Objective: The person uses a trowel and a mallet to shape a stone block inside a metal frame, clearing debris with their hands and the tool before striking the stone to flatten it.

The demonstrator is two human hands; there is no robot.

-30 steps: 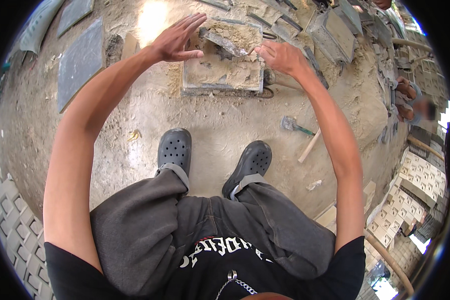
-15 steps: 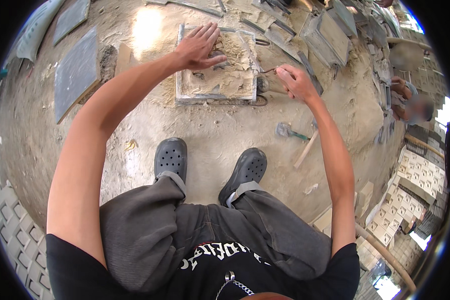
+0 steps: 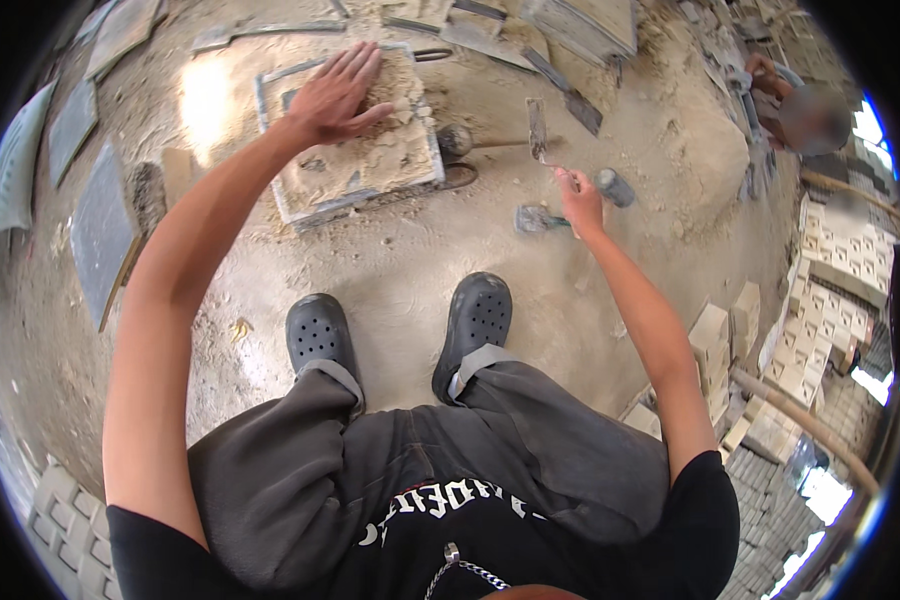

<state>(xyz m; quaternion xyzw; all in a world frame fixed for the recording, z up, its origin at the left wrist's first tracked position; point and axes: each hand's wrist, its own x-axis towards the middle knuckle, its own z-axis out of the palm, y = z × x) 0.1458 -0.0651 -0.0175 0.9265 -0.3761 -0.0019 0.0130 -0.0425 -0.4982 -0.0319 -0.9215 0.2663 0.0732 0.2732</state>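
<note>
In front of my feet lies a square grey mould frame [image 3: 355, 203] with loop handles on its right side. Rough, crumbly beige material [image 3: 315, 172] fills it and stands uneven on top. My left hand [image 3: 338, 97] lies over the far part of this filling, fingers stretched out, palm down. Off to the right of the frame, my right hand [image 3: 580, 200] is closed around the handle of a small trowel [image 3: 537, 125]. The trowel's narrow blade points away from me and is smeared with beige material.
Several hammers or mallets lie by my right hand, among them one with a grey head [image 3: 533, 218]. Grey slabs [image 3: 105, 235] rest at left. A heap of beige powder [image 3: 705, 150] and another person [image 3: 810, 110] are at right, with stacked patterned blocks [image 3: 840, 260] nearer.
My right hand has drawn the trowel off the frame's right edge, and its blade now points away. My left hand still rests on the filling. The whole view has turned somewhat.
</note>
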